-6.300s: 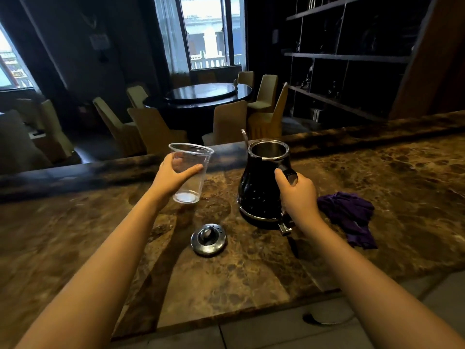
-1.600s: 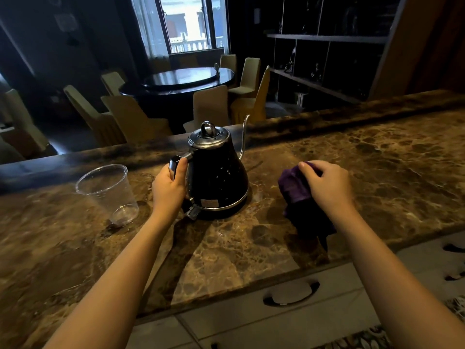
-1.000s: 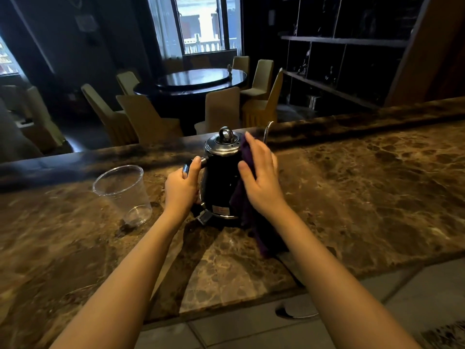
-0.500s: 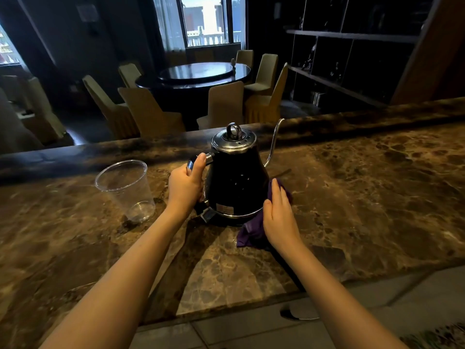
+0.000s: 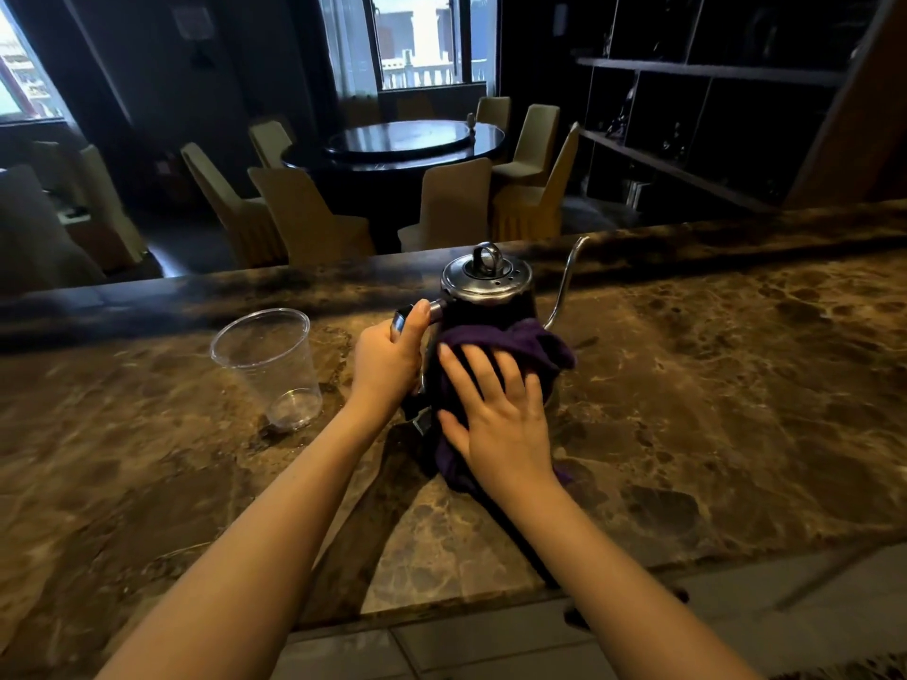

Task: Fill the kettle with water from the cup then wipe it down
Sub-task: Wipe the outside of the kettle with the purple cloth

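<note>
Centrally, kettle (image 5: 483, 306) well inside counter edge (image 5: 441, 615), cup (image 5: 267, 368) leftward.

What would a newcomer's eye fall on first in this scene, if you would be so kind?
Most likely the black kettle at the centre of the marble counter, lid on, with the right hand pressing a purple cloth flat against its near side. The left hand grips its handle. Left of them stands a clear plastic cup, upright and apparently empty.
</note>
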Motion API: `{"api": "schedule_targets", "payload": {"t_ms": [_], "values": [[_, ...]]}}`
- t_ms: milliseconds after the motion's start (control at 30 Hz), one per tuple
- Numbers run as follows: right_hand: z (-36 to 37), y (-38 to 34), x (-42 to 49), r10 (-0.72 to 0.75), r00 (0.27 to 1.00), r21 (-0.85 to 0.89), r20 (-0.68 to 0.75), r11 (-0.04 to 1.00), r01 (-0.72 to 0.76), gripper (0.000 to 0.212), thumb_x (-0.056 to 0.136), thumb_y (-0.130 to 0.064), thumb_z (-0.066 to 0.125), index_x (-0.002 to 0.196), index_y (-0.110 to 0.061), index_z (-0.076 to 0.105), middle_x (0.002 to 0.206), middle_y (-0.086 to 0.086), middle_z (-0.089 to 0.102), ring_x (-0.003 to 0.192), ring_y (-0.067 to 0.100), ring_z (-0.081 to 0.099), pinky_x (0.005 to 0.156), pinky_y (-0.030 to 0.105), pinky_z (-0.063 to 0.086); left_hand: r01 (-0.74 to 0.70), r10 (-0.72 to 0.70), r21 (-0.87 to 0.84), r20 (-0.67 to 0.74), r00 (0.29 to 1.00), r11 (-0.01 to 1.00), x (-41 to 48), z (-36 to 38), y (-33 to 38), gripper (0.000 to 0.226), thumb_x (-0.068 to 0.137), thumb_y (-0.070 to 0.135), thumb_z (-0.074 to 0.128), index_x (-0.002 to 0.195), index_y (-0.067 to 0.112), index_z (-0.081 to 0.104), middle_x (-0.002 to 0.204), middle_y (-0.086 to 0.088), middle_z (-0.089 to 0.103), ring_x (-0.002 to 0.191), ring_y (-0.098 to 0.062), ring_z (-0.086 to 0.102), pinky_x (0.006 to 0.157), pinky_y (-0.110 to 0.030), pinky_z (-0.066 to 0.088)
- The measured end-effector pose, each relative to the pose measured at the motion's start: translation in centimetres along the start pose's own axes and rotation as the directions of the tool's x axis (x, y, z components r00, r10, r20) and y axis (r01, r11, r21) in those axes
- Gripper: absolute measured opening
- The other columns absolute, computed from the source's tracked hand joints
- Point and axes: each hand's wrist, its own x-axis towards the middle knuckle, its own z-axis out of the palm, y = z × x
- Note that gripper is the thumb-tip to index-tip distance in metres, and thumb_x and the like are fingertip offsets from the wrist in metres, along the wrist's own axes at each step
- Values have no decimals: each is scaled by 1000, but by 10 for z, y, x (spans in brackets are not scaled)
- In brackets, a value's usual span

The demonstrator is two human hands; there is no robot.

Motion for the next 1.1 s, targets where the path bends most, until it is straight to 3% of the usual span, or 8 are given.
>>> {"api": "schedule_targets", "payload": {"t_ms": [167, 267, 400, 500, 600, 800, 967, 1100], "values": [[-4, 14, -32, 58, 998, 93, 22, 994, -60, 67, 72, -37, 69, 131, -27, 41, 127, 0, 35, 111, 23, 36, 87, 42, 49, 8, -8, -39, 11, 1000, 999, 1, 1, -4, 59, 70, 67, 46, 33, 21, 39, 34, 3, 39, 40, -23, 42, 51, -36, 37], [-13, 23, -24, 159, 986, 254, 41, 953, -165, 54, 78, -31, 60, 127, -24, 40, 125, 3, 31, 111, 26, 34, 89, 46, 50, 22, -20, -66, 22, 1000, 998, 1, 1, -4, 59, 66, 70, 45, 33, 22, 38, 34, 3, 38, 38, -22, 39, 49, -35, 35], [-24, 26, 9, 267, 964, 400, 2, 883, -246, 44, 81, -31, 41, 124, -18, 34, 131, 9, 30, 118, 32, 35, 100, 51, 41, 10, -9, -64, 27, 1000, 998, 0, 2, -1, 56, 66, 69, 45, 45, 19, 36, 44, -7, 38, 45, -23, 39, 54, -39, 35], [-37, 24, 37, 338, 941, 521, -9, 805, -284, 49, 89, -22, 48, 133, -10, 31, 142, 20, 32, 132, 36, 32, 109, 47, 32, 17, -14, -74, 29, 999, 997, -1, 2, 0, 54, 66, 69, 46, 46, 19, 36, 46, -6, 36, 47, -22, 37, 56, -39, 34], [-45, 17, 50, 396, 917, 593, 41, 729, -342, 60, 93, -24, 46, 144, -6, 18, 152, 17, 23, 140, 28, 20, 112, 37, 23, 15, -13, -71, 34, 999, 997, -1, 2, 0, 53, 67, 67, 46, 48, 19, 38, 47, -6, 38, 49, -23, 38, 56, -39, 34], [-29, 12, 15, 444, 875, 426, 190, 766, -481, 71, 92, -36, 45, 146, -5, 11, 154, 17, 20, 139, 30, 20, 111, 40, 26, -17, 18, -59, 17, 1000, 998, 0, 3, -4, 51, 88, 46, 47, 47, 19, 38, 44, -4, 39, 41, -20, 39, 54, -37, 35], [-12, 12, -28, 446, 866, 250, 228, 832, -495, 68, 87, -24, 59, 138, 8, 29, 140, 26, 41, 123, 39, 44, 96, 42, 46, 9, -8, -56, 8, 1000, 998, 2, 4, -4, 53, 75, 62, 47, 45, 19, 36, 46, -8, 38, 47, -23, 39, 55, -38, 34], [-13, 17, -33, 456, 846, 223, 277, 826, -518, 52, 86, -22, 58, 127, 6, 44, 124, 20, 55, 115, 34, 48, 95, 39, 44, -7, 6, -45, -10, 1000, 999, 0, 6, -1, 51, 85, 51, 48, 48, 18, 36, 47, -8, 38, 46, -21, 39, 55, -38, 34]]}}
